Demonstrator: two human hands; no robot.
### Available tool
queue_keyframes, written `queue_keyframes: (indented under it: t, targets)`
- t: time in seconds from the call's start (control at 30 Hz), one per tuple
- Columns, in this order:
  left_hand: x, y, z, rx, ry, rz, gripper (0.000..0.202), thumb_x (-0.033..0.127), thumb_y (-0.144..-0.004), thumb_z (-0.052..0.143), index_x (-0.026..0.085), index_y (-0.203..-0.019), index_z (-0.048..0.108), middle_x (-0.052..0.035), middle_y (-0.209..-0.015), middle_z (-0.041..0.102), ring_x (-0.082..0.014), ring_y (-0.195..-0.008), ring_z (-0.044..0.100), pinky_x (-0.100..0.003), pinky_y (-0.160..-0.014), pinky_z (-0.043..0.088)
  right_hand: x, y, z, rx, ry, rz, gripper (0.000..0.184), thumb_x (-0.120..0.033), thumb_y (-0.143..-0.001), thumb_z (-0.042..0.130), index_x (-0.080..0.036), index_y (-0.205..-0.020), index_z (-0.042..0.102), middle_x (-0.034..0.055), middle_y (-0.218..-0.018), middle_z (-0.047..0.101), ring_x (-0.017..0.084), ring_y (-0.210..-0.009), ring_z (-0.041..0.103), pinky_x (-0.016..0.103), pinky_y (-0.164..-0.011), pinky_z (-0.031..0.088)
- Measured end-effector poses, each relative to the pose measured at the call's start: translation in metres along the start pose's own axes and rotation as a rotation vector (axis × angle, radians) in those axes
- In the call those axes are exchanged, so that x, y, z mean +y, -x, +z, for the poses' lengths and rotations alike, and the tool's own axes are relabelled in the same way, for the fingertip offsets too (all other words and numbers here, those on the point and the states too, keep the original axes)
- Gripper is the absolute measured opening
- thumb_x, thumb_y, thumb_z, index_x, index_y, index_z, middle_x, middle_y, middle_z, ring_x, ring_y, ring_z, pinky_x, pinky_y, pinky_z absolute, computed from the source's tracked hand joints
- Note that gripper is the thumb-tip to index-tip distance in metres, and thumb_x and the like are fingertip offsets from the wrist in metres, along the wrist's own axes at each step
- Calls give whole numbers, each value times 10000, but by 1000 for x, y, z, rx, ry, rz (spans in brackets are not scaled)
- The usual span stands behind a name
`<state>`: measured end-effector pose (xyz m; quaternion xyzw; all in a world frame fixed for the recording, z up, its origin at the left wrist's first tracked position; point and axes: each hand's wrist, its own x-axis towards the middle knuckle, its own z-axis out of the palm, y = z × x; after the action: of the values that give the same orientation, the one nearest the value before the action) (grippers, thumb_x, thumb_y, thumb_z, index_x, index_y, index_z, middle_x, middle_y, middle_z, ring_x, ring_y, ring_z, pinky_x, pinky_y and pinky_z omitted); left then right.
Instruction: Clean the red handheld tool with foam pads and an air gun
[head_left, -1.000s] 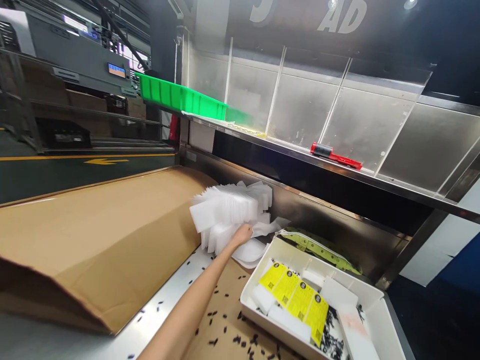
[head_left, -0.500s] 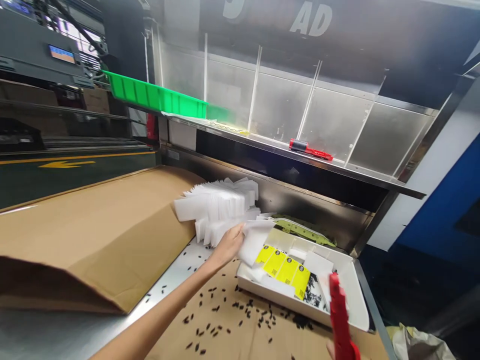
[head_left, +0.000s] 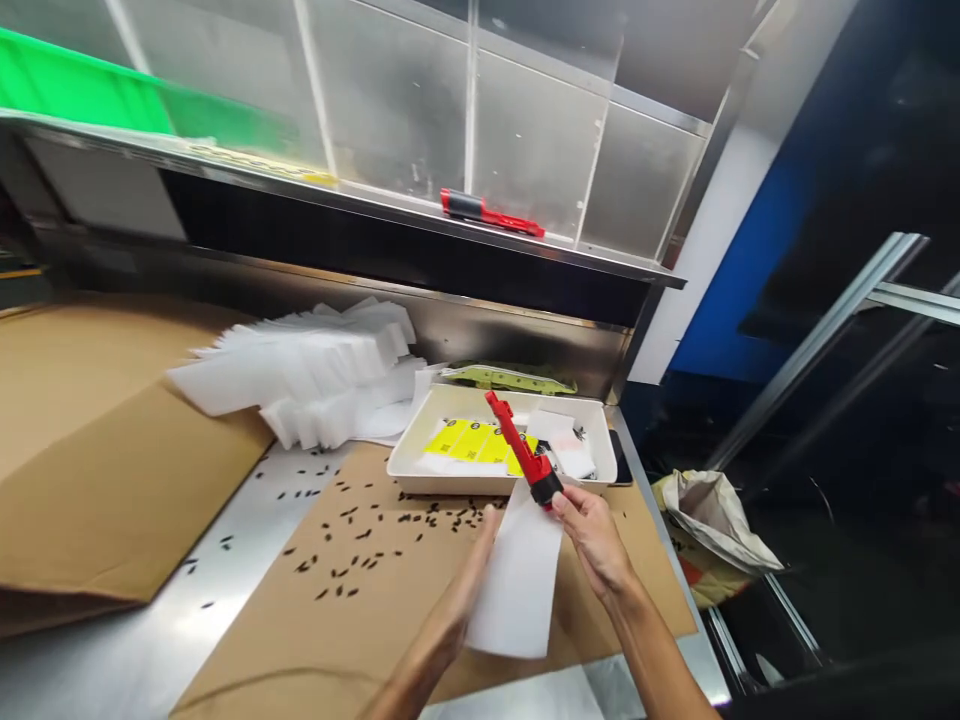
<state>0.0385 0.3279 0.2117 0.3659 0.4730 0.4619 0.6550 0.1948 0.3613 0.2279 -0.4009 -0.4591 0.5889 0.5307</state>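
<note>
1. A grey metal worktop (head_left: 247, 540) spread from 9 to 5 o'clock, read around the middle of the view.
2. A large brown cardboard box (head_left: 90, 440) lay on it at 9 o'clock.
3. A flat brown cardboard sheet (head_left: 360, 630) covered the worktop from 7 to 5 o'clock.
4. A fanned heap of white foam sheets (head_left: 307, 365) rested at 9 o'clock, nearer the middle than the box and against its right end.
5. A shallow white plastic tray (head_left: 450, 484) sat at 6 o'clock, just below the middle.
6. One white rectangular foam sheet (head_left: 517, 590) slanted between the two hands at 6 o'clock, its upper end by the tray's front wall.
7. The left hand (head_left: 461, 590) was at 6 o'clock, blurred, fingers stretched along that sheet's left edge; whether it gripped the sheet I could not tell.
8. The right hand (head_left: 596, 545), at 5 o'clock, was closed, thumb and fingers pinching the black-banded end of a slim red plastic tool (head_left: 526, 457).
9. That tool pointed to 11 o'clock, overlapping the tray in view.
10. Yellow printed labels (head_left: 469, 440) lay inside the tray.
11. Tiny black pieces (head_left: 367, 562) dotted the cardboard around 7 o'clock.
</note>
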Motion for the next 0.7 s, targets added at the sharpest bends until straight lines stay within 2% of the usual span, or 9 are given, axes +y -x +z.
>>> queue_keyframes:
  t: [0.07,0.13,0.2,0.27,0.37,0.43,0.53,0.6,0.7]
  targets:
    - [-13,15,2,-73,56,-142,573,679,-746,695,146,-955,722,-122,-831,762,-296,-834,706,-352,-711,550,2,-4,-11,10,29,-3,562,-641,-600,841,-167,-894,774,43,-838,731,184,-807,605,325,-841,462]
    - [-21,25,2,-137,108,-268,544,502,-598,901,121,-933,704,-126,-823,763,-261,-780,713,-300,-662,556,1,-6,-19,-7,66,4,558,-642,-585,843,-160,-858,772,35,-786,717,180,-767,601,324,-807,470]
    - [-23,29,4,-168,152,-352,583,363,-495,978,93,-917,678,-145,-798,758,-238,-704,712,-272,-610,563,-2,-8,-23,-34,104,14,570,-654,-565,842,-159,-838,768,32,-769,712,183,-744,610,331,-793,482]
    - [-19,27,9,-157,187,-394,586,302,-530,970,73,-963,649,-168,-808,759,-244,-667,721,-276,-576,581,-8,-8,-27,-61,145,21,592,-672,-549,835,-157,-833,769,39,-770,715,200,-754,632,349,-801,496]
    - [-12,16,25,-110,248,-429,436,193,-734,846,46,-1062,600,-195,-857,766,-259,-667,743,-300,-572,613,-23,-3,-41,-47,227,-1,608,-685,-567,811,-157,-867,777,57,-788,725,255,-831,664,392,-843,508]
    - [-9,6,43,-69,290,-417,284,157,-857,723,35,-1077,590,-201,-873,769,-240,-668,751,-289,-586,624,-36,9,-59,42,289,-44,608,-668,-609,793,-170,-956,776,98,-966,741,326,-1058,637,430,-934,483]
    - [-5,-13,77,-25,368,-350,196,163,-933,631,40,-1084,609,-177,-892,779,-204,-698,758,-257,-623,630,-53,47,-97,337,489,-199,537,-615,-724,743,-207,-1073,758,132,-1303,640,363,-1392,397,473,-1092,376]
    - [-2,-27,101,-12,426,-308,179,169,-948,612,61,-1090,621,-147,-903,786,-199,-736,763,-255,-640,635,-55,81,-123,562,751,-382,436,-563,-823,683,-233,-1101,748,120,-1307,641,343,-1405,383,485,-1102,366]
    - [2,-46,137,-3,504,-268,137,166,-964,585,113,-1080,634,-95,-899,792,-190,-766,768,-251,-647,635,-40,126,-156,738,1157,-693,329,-464,-891,663,-266,-1149,714,80,-1117,731,332,-1316,467,491,-1034,404]
